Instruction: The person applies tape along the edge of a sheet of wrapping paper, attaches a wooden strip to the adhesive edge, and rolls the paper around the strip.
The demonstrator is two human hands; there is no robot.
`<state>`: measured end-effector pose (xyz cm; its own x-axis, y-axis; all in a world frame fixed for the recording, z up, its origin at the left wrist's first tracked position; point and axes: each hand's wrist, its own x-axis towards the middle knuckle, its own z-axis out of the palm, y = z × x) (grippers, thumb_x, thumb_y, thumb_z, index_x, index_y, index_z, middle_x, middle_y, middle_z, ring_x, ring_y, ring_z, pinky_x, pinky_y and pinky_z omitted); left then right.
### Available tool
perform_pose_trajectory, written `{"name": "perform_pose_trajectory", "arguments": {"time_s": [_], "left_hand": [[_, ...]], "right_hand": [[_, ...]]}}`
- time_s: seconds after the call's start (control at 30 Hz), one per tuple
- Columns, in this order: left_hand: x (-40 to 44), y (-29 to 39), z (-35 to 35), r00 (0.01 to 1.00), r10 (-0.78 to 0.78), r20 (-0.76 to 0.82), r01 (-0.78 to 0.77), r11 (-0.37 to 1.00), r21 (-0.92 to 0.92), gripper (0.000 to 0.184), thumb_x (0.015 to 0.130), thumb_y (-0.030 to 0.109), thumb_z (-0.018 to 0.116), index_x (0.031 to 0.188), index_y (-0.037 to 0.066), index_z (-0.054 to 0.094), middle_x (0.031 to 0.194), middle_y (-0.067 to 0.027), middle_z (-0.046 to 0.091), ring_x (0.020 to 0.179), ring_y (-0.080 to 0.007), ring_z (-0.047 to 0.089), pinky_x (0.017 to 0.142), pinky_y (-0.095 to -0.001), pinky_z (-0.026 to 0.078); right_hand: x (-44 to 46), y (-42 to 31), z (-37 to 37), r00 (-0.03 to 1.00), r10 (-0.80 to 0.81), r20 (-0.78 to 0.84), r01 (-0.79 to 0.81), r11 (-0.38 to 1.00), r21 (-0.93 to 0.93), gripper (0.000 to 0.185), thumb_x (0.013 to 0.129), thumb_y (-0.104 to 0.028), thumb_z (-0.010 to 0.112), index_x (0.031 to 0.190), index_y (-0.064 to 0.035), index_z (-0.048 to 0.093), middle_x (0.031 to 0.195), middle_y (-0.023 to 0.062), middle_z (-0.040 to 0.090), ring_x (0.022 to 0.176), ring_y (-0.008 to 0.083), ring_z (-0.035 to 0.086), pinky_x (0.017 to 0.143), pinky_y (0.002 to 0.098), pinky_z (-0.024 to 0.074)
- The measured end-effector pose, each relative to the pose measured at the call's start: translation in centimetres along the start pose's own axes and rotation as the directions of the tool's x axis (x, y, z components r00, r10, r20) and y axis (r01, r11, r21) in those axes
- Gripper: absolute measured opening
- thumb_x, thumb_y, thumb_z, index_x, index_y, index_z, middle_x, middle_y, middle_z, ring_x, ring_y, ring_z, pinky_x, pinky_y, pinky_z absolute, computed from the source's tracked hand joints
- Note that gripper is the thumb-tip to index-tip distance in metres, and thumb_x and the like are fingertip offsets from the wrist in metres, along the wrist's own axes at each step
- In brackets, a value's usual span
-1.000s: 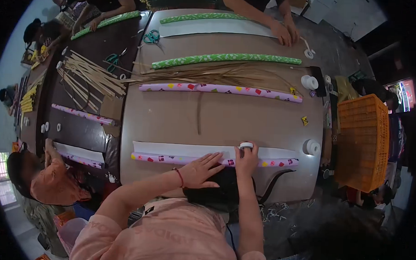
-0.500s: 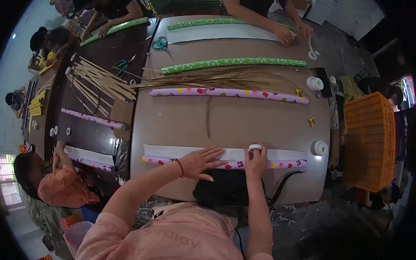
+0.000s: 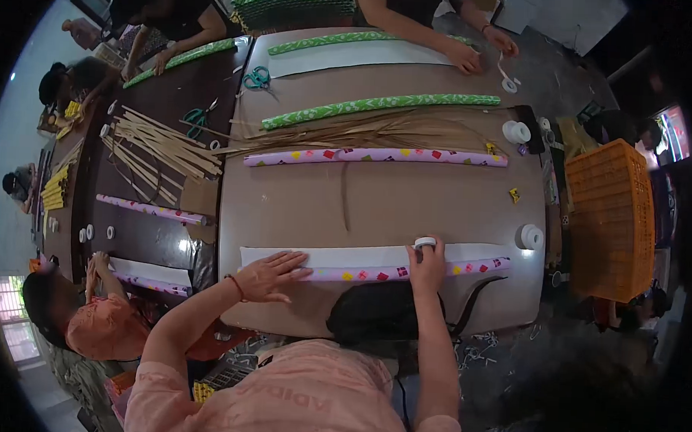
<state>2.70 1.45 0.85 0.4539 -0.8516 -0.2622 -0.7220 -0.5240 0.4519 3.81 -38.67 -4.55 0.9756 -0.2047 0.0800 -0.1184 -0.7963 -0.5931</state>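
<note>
A sheet of purple patterned paper (image 3: 378, 273), partly rolled, lies along the near side of the table, its white underside (image 3: 352, 256) facing up behind the roll. My left hand (image 3: 270, 276) rests flat over the left part of the roll with its fingers spread. In my right hand (image 3: 427, 266), the fingers are closed round a white tape roll (image 3: 425, 242) above the paper. A black bag (image 3: 377, 312) lies just below the roll, between my arms. Farther back lies another purple patterned roll (image 3: 378, 155).
Beyond are thin brown strips (image 3: 349, 132), a green roll (image 3: 380, 103), teal scissors (image 3: 257, 78) and white tape rolls (image 3: 531, 237). An orange crate (image 3: 609, 221) stands at the right. Co-workers work at the left and far sides.
My left hand has slid left along the purple roll, with its fingers still spread. My right hand keeps hold of the tape roll at about the same place on the paper.
</note>
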Motion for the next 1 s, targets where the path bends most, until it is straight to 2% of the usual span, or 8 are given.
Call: {"name": "perform_pose_trajectory", "arguments": {"time_s": [0.1, 0.17, 0.23, 0.27, 0.5, 0.63, 0.8, 1.0], "left_hand": [[-2.6, -0.9, 0.0, 0.997, -0.061, 0.037, 0.064, 0.995, -0.081, 0.084, 0.094, 0.07, 0.034, 0.157, 0.017, 0.023, 0.163, -0.015, 0.017, 0.15, -0.0325, 0.016, 0.124, -0.045, 0.012], [-1.6, -0.2, 0.2, 0.998, -0.042, -0.05, 0.041, 0.998, -0.038, 0.077, 0.094, 0.057, 0.05, 0.152, 0.01, 0.033, 0.159, -0.018, 0.027, 0.147, -0.0349, 0.027, 0.121, -0.0464, 0.023], [0.7, 1.6, 0.6, 0.969, -0.131, -0.209, 0.135, 0.991, 0.005, 0.067, 0.093, 0.047, 0.06, 0.141, 0.004, 0.043, 0.156, -0.0196, 0.032, 0.142, -0.0371, 0.035, 0.115, -0.0478, 0.032], [3.7, 2.6, 1.1, 0.934, -0.011, -0.357, 0.014, 1.0, 0.004, 0.053, 0.092, 0.038, 0.065, 0.127, 0.0, 0.051, 0.153, -0.0212, 0.037, 0.138, -0.0388, 0.041, 0.111, -0.0474, 0.039], [19.0, 9.5, 1.6, 0.949, -0.024, -0.316, -0.043, 0.978, -0.203, 0.047, 0.094, 0.039, 0.061, 0.115, -0.003, 0.055, 0.153, -0.0269, 0.032, 0.143, -0.0397, 0.032, 0.115, -0.0449, 0.034], [19.5, 10.6, 0.3, 0.968, -0.016, -0.252, 0.027, 0.999, 0.037, 0.047, 0.096, 0.041, 0.055, 0.115, -0.002, 0.055, 0.152, -0.0304, 0.031, 0.144, -0.0418, 0.029, 0.12, -0.0479, 0.022], [19.7, 9.5, 2.0, 0.956, -0.008, -0.293, -0.024, 0.994, -0.104, 0.047, 0.097, 0.04, 0.055, 0.12, -0.001, 0.054, 0.152, -0.0305, 0.031, 0.143, -0.0438, 0.028, 0.122, -0.0484, 0.017], [19.6, 9.8, 1.2, 0.97, -0.021, -0.243, -0.009, 0.992, -0.122, 0.047, 0.096, 0.037, 0.056, 0.121, -0.002, 0.054, 0.153, -0.0318, 0.029, 0.145, -0.0437, 0.026, 0.121, -0.0482, 0.018]], "right_hand": [[0.1, 0.2, 0.0, 0.997, -0.072, -0.039, 0.072, 0.997, -0.014, 0.027, 0.084, -0.024, 0.076, 0.098, -0.003, 0.066, 0.125, 0.0148, 0.056, 0.098, 0.0363, 0.062, 0.079, 0.0446, 0.0532], [0.1, -0.2, -0.9, 1.0, -0.022, 0.002, 0.022, 0.998, -0.062, 0.027, 0.084, -0.025, 0.077, 0.096, -0.003, 0.066, 0.125, 0.0137, 0.057, 0.098, 0.0355, 0.062, 0.079, 0.0449, 0.053], [0.1, -0.5, -0.6, 1.0, -0.011, 0.012, 0.012, 0.999, -0.05, 0.027, 0.084, -0.026, 0.077, 0.096, -0.0037, 0.066, 0.124, 0.0125, 0.057, 0.098, 0.0347, 0.063, 0.079, 0.0461, 0.0526], [0.1, -0.4, -0.6, 1.0, -0.005, 0.006, 0.005, 0.998, -0.057, 0.027, 0.084, -0.026, 0.077, 0.096, -0.0037, 0.066, 0.124, 0.0125, 0.057, 0.098, 0.0347, 0.063, 0.079, 0.0461, 0.0526], [0.1, -0.1, -0.3, 0.997, -0.076, -0.029, 0.076, 0.997, -0.017, 0.027, 0.081, -0.021, 0.077, 0.096, -0.0014, 0.066, 0.118, 0.016, 0.057, 0.102, 0.0372, 0.06, 0.082, 0.0451, 0.0527], [0.1, -0.1, -0.4, 0.995, -0.09, -0.044, 0.091, 0.995, 0.037, 0.026, 0.081, -0.021, 0.076, 0.094, -0.0004, 0.066, 0.12, 0.0158, 0.056, 0.106, 0.037, 0.059, 0.085, 0.0455, 0.0518], [0.1, -1.2, -2.3, 0.98, -0.192, -0.047, 0.192, 0.981, 0.001, 0.032, 0.086, -0.029, 0.073, 0.1, -0.0009, 0.069, 0.12, 0.0142, 0.057, 0.11, 0.0385, 0.057, 0.103, 0.0534, 0.0418], [-0.3, -0.1, -3.2, 0.982, -0.183, -0.056, 0.183, 0.983, 0.002, 0.035, 0.087, -0.028, 0.07, 0.112, -0.0038, 0.07, 0.118, 0.0141, 0.059, 0.108, 0.0357, 0.058, 0.103, 0.0501, 0.0417]]}}
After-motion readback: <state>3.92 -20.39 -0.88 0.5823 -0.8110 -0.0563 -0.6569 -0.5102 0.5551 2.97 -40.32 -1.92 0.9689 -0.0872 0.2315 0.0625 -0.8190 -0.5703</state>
